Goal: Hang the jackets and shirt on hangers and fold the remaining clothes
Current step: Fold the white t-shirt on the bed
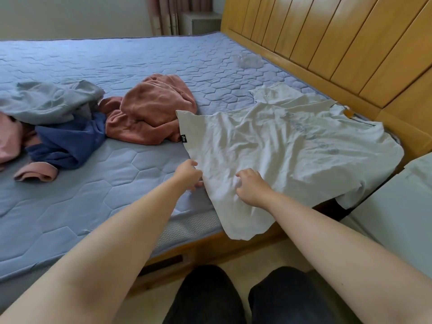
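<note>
You were on the folding step, with the white T-shirt (292,146) lying flat on the bed (117,178) close to the headboard (327,43), its near side hanging over the mattress edge. Your left hand (189,174) pinched the shirt's side edge, thumb on top and fingers tucked under the cloth. Your right hand (251,187) rested just beside it on the fabric, fingers curled down and seemingly gathering a small bunch of it. The other clothes, a rust top (152,108), a blue garment (67,141), a grey garment (51,101) and a pink one (35,174), lay heaped well apart to the left, not yet dealt with. The next move likely called for lifting that near side with both hands and laying it evenly across the middle, smoothing the wrinkles first.
</note>
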### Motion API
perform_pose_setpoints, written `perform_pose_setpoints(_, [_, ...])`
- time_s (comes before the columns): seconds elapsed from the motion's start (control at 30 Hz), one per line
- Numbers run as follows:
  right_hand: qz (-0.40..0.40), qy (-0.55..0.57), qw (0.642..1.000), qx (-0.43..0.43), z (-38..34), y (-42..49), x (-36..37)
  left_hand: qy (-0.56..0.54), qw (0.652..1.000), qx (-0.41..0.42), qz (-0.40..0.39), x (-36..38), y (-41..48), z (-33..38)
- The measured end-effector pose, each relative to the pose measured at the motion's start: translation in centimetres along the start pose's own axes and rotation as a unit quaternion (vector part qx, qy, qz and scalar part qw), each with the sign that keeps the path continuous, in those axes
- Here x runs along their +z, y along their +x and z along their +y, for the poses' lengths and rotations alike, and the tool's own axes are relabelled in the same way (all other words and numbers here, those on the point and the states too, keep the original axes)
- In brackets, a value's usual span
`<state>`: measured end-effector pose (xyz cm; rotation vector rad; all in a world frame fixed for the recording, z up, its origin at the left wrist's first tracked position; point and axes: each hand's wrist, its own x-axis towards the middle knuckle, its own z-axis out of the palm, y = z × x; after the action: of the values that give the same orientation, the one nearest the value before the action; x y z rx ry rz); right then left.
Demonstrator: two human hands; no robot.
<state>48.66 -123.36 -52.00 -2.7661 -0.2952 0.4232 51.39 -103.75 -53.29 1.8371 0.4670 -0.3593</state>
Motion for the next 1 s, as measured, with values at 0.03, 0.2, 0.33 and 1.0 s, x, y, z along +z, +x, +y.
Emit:
perform_pose_setpoints(0.03, [0.001,-0.014,1.000,-0.004,-0.3,0.6,-0.4,0.039,0.999,0.024,0.021,-0.9,0.3,0.6])
perform_pose_setpoints(0.2, [0.021,-0.043,0.998,-0.026,-1.3,5.0,-3.8,0.175,0.965,0.155,0.122,-4.7,3.1,4.8])
perform_pose_setpoints(0.33, [0.030,-0.039,0.999,-0.017,-1.6,10.6,-6.7,0.344,0.900,0.179,0.196,-6.9,7.1,7.3])
perform_pose_setpoints(1.0, [-0.103,-0.019,0.994,-0.036,-8.4,30.3,-8.3,0.721,0.661,0.170,0.120,-13.0,21.8,12.9])
